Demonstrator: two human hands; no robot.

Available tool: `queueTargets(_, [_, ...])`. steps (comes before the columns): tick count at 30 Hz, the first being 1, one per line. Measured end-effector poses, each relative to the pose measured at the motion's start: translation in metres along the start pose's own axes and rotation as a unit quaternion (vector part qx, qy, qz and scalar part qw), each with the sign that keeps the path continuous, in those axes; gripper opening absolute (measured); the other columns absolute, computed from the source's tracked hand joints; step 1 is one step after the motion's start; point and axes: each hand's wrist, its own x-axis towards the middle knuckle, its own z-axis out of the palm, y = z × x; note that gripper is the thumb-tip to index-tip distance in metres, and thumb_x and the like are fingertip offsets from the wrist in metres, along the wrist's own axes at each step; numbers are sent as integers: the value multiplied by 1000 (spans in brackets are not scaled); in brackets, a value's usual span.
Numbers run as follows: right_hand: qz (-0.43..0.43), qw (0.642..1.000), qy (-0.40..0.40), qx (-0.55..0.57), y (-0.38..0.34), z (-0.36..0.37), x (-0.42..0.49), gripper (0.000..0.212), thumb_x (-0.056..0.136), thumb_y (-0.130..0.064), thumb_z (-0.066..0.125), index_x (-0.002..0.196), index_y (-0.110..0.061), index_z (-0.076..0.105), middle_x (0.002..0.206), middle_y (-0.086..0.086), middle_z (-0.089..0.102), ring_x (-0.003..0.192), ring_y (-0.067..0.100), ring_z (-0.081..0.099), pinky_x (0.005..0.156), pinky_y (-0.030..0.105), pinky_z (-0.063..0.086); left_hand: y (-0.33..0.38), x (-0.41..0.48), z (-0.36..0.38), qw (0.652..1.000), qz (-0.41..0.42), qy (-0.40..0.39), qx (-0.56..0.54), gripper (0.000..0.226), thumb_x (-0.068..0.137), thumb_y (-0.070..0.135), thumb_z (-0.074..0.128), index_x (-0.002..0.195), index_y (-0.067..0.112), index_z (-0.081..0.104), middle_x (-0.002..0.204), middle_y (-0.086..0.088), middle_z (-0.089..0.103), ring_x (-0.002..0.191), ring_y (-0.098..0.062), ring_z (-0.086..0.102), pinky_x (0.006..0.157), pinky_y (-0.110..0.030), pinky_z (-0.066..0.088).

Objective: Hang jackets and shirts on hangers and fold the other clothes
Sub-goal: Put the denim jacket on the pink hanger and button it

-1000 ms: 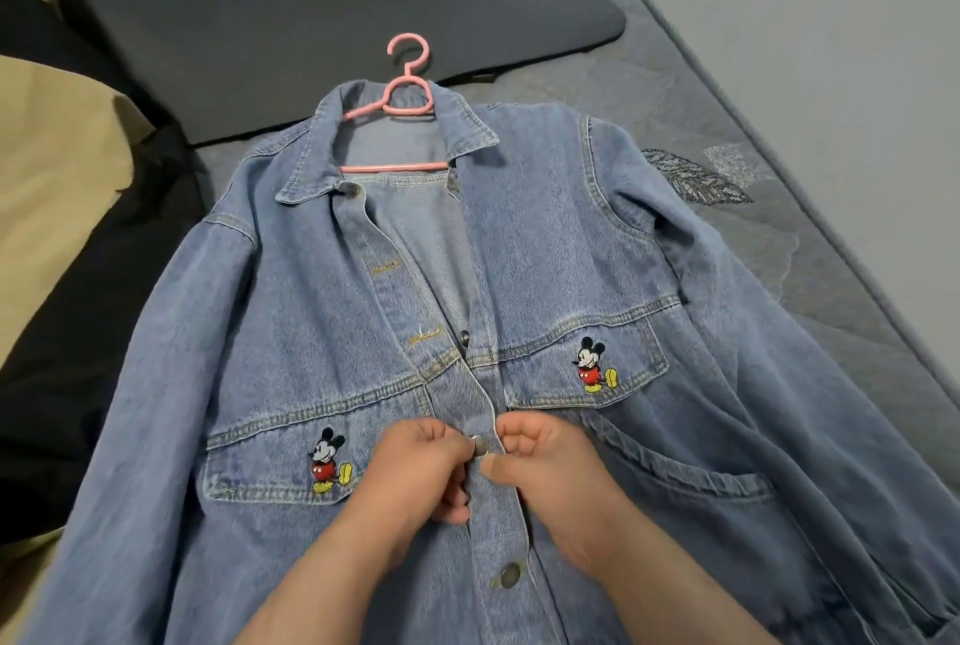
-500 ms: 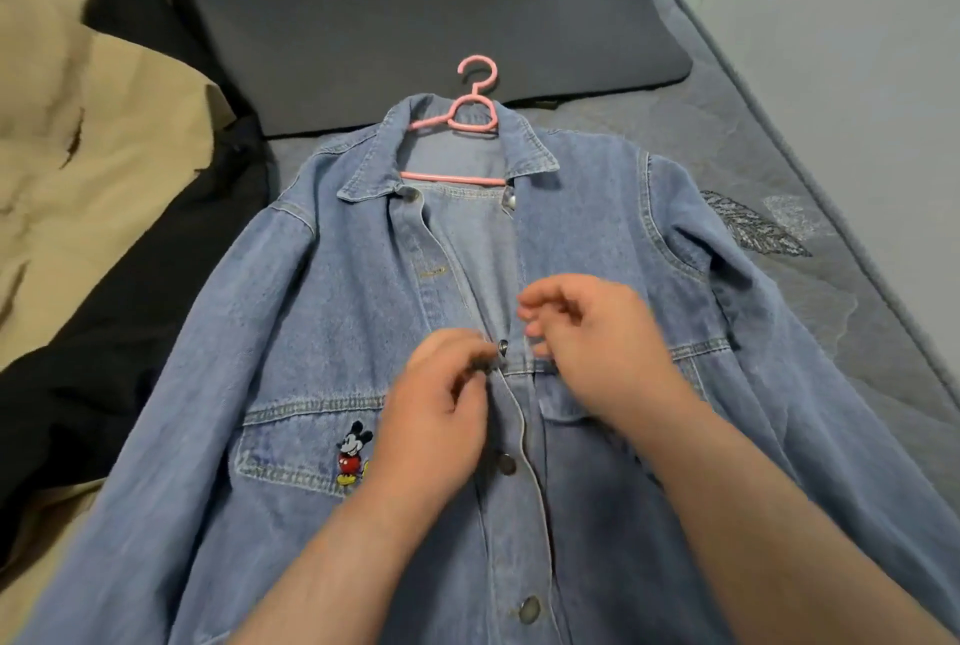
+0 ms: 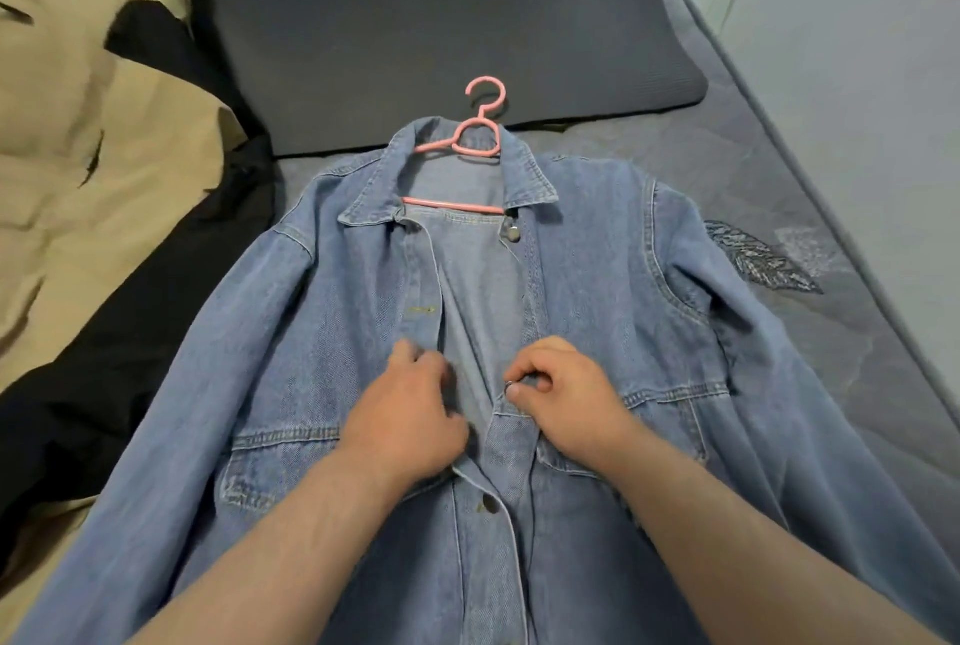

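I see both hands one button higher up the jacket (image 3: 597, 291) than a second ago: the lower button (image 3: 488, 503) now sits fastened below my wrists, and the work has climbed to the chest. The jacket lies flat on the bed (image 3: 779, 166), front up, its collar over the pink hanger (image 3: 470, 145), whose hook points toward the dark mat (image 3: 415, 31).

My right hand (image 3: 566, 400) has its grip closed on the next button (image 3: 512, 389), thumb and forefinger pinching it at the right placket edge. My left hand (image 3: 410, 416) curls its fingers onto the left placket just across the gap; I judge it is gripping the edge there, though the fingertips blur. The two edges lie apart here, so this button is not yet through its hole.

Above it the placket lies open up to the top button (image 3: 513, 232) at the collar. So I judge the jacket about half closed. Beige and black clothes (image 3: 93, 229) wait on the left
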Motion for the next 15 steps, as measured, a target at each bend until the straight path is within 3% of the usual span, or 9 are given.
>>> queueTargets(2, [54,994,3,91,4,-6,4,16,85,-8,69,77,-22,69,76,-10,57,60,1,46,63,10,40,5,-1,-2,994,-66,77,-36,22,76,12,54,95,18,44,103,-2,37,79,-30,52,68,-34,40])
queueTargets(4, [95,982,-1,164,8,-10,7,11,86,-10,69,82,-19,72,63,-11,57,57,2,48,58,12,42,5,3,-7,977,-149,136,-68,19,77,8,52,95,13,50,98,-6,48,85,-32,53,67,-33,36])
queueTargets(7, [40,995,40,87,10,-3,6,13,84,-8,70,76,-18,71,73,-11,59,64,-2,52,65,10,40,1,9,3,979,-157,100,-78,7,80,12,53,85,16,57,88,-7,63,92,-32,58,66,-31,36])
queueTargets(11, [-88,992,64,-67,15,14,-7,9,86,-24,58,77,-22,59,84,-13,52,78,3,51,73,19,42,-9,11,19,961,-150,77,-221,21,89,17,60,69,15,56,63,4,58,65,-14,55,59,-26,39])
queueTargets(15, [-111,985,74,-105,20,20,-9,10,85,-25,49,84,-19,57,94,-9,51,85,16,52,78,33,47,-18,13,22,949,-125,68,-280,17,80,17,66,66,14,57,55,5,55,52,-6,47,56,-21,39])
